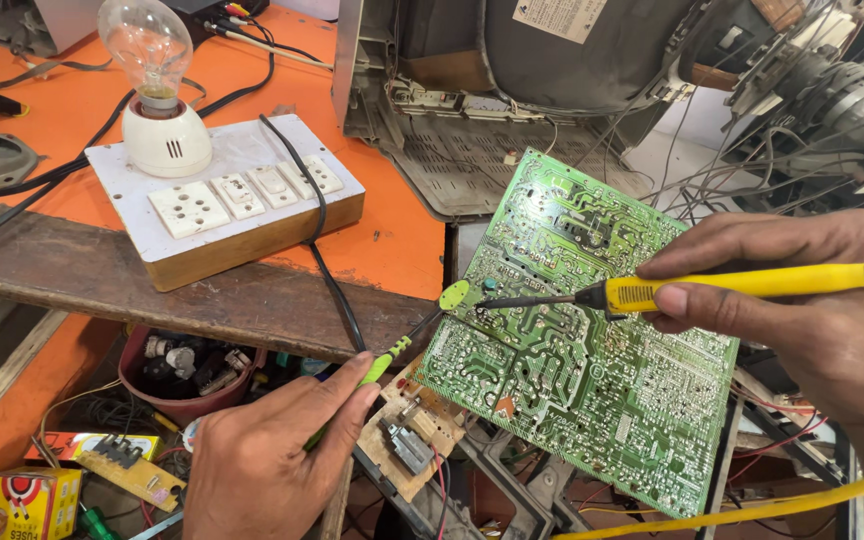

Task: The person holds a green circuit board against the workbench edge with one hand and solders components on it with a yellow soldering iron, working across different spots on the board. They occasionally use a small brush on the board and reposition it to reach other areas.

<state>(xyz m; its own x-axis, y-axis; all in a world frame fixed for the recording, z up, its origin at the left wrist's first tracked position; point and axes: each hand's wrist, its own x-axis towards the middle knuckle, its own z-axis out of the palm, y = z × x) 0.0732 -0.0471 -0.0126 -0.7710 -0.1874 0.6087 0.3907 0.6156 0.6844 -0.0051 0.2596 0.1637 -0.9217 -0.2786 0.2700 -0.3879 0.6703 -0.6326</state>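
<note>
Both hands (282, 460) (802, 310) in pinch grips

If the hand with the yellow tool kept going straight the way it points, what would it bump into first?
The right hand points its yellow soldering iron leftward; the tip already looks to be on the green circuit board, so probably the board first, though depth is unclear.

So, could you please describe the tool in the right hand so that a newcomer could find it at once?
Start at the large green circuit board tilted in the middle of the bench. The right hand reaches over its right edge, holding a soldering iron whose dark tip rests on the board's upper left. Unlike the thin green-handled tool in the left hand, it has a thick yellow handle.
</note>
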